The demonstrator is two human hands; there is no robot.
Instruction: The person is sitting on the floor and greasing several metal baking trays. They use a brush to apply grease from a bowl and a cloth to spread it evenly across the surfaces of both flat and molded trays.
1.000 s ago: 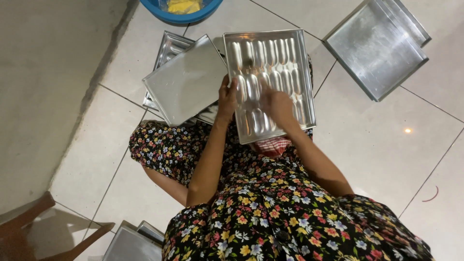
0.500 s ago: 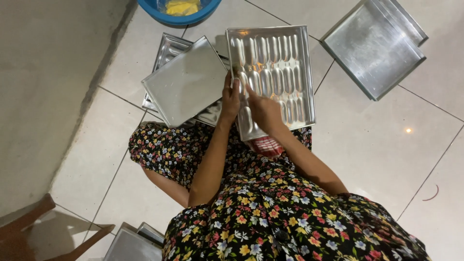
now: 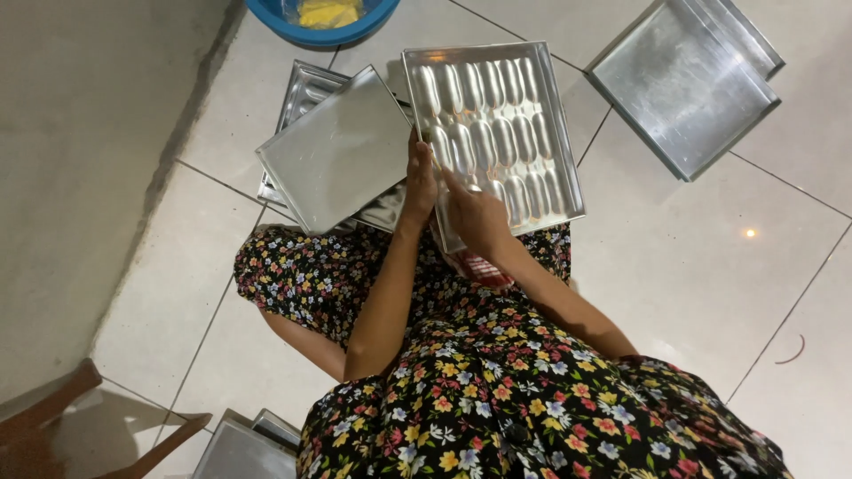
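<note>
Metal mould tray [image 3: 501, 115] with rows of long rounded hollows, shiny, propped tilted over the lap of a floral dress [image 3: 497, 390], above a white tiled floor [image 3: 701, 275]. Gripped at its near-left edge by left hand [image 3: 420, 182], fingers wrapped round the rim. Pressed on its near face by right hand [image 3: 479, 217], fingers laid flat among the hollows; whether anything was pinched beneath could not be told. Flanked just to the left by flat metal tray [image 3: 342, 146], lying tilted atop a stack of further trays [image 3: 306, 89]. Set well apart to the upper right, two nested square metal pans [image 3: 683, 84]. Placed beyond, at the top edge, blue basin [image 3: 324, 27] with yellow contents. Seen lower left, wooden stool [image 3: 53, 426] and more tray corners [image 3: 244, 443].
</note>
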